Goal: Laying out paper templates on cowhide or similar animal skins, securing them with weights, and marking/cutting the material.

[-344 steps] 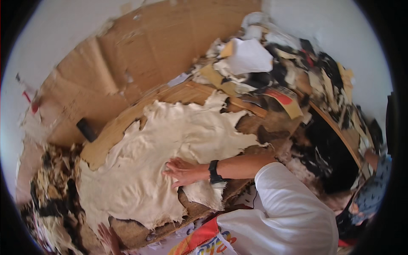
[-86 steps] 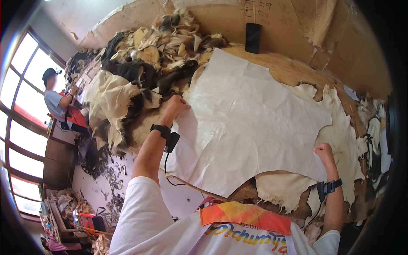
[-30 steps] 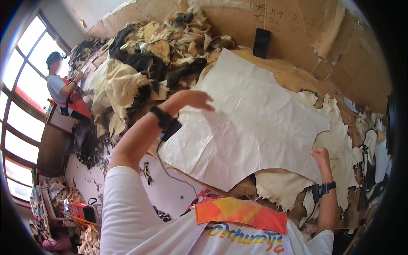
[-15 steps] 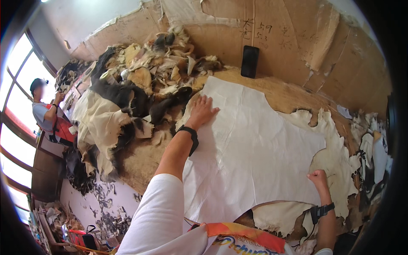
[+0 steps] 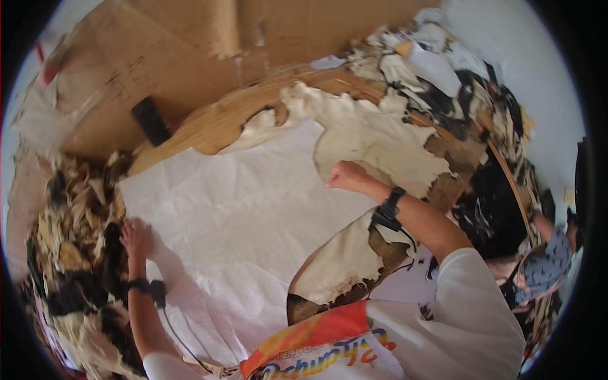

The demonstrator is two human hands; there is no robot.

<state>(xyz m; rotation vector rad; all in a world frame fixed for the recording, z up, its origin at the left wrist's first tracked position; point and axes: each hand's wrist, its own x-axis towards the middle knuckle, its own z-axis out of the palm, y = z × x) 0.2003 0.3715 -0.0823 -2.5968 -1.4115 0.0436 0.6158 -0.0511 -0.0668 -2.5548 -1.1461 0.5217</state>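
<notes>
A large white sheet (image 5: 234,215) with curved, cut-out edges lies spread over a pale animal hide (image 5: 370,139). My left hand (image 5: 136,237) rests on the sheet's left edge with its fingers spread. At the right edge, beside an inward curve of the sheet, is my right hand (image 5: 348,176), its fingers curled closed. Anything inside that fist is hidden. More of the hide's ragged edge shows beyond the sheet at the far right and in the near gap below my right forearm.
Fur and hide scraps (image 5: 69,234) are heaped at the left, and another pile (image 5: 437,69) sits far right. A black phone (image 5: 151,121) leans on the cardboard wall (image 5: 171,57). At the right edge another person's patterned sleeve (image 5: 541,266) shows.
My view has swung to the right, so the sheet appears farther left and a person at the right comes into sight. Both hands stay at about the same places on the sheet.
</notes>
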